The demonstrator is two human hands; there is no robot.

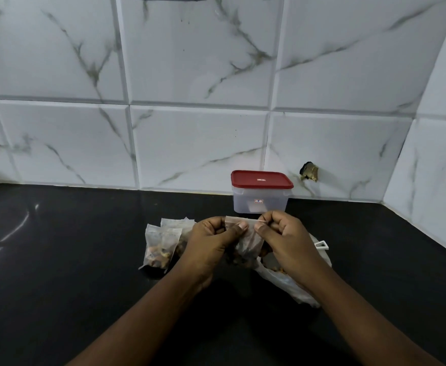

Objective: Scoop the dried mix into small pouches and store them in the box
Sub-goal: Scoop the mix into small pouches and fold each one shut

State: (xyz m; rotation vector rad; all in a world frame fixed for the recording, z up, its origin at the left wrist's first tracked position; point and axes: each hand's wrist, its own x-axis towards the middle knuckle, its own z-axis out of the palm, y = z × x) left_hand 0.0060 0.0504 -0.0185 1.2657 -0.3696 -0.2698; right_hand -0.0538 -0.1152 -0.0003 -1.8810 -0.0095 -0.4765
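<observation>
The left hand (208, 243) and right hand (286, 240) are pinching the pouch (249, 240) top, grip narrow, apparently closing it against spillage before boxing.

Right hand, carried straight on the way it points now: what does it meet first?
Past the pouch it pinches, the right hand would likely meet the red-lidded box by the tiled wall; depth is unclear.

Red lid (261, 179) on translucent box (259, 202), glossy black counter (71, 260), white grey-veined marble tiles (198, 62)
</observation>
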